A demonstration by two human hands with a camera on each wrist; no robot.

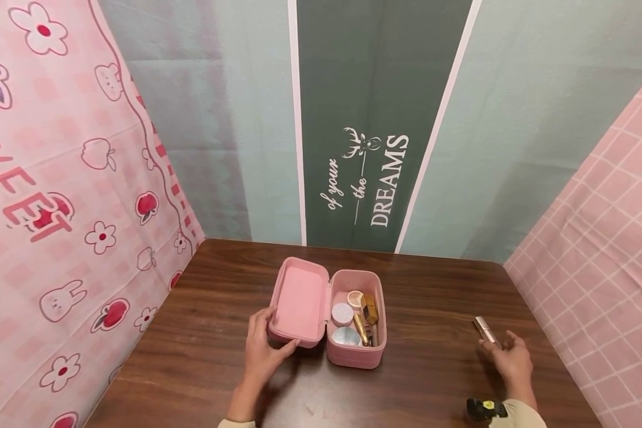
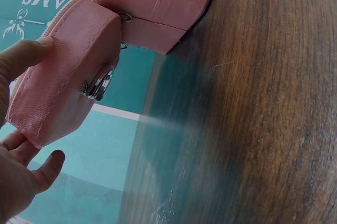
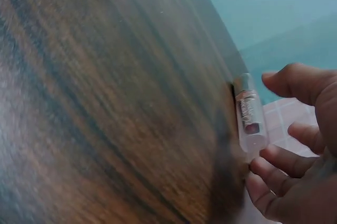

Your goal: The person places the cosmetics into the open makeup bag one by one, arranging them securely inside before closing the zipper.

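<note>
A pink makeup case (image 1: 355, 358) stands on the table, its lid (image 1: 299, 303) folded out to the left. My left hand (image 1: 259, 351) holds that lid by its outer end, thumb on one side and fingers on the other. On the lid in the left wrist view is a metal clasp (image 2: 99, 83). Inside the case lie a white round container (image 1: 342, 314), a silver round one (image 1: 346, 337), a gold tube (image 1: 360, 330) and a brown-gold box (image 1: 370, 310). At the right, a clear lip gloss tube (image 3: 250, 111) is beside my right hand (image 1: 510, 362), whose fingers are spread, thumb apart from it.
The dark wooden table (image 1: 433, 333) has its back edge against a green and grey hanging cloth (image 1: 380, 89). Pink patterned cloths stand at the left and right sides. A black strap (image 1: 481, 409) sits at my right wrist.
</note>
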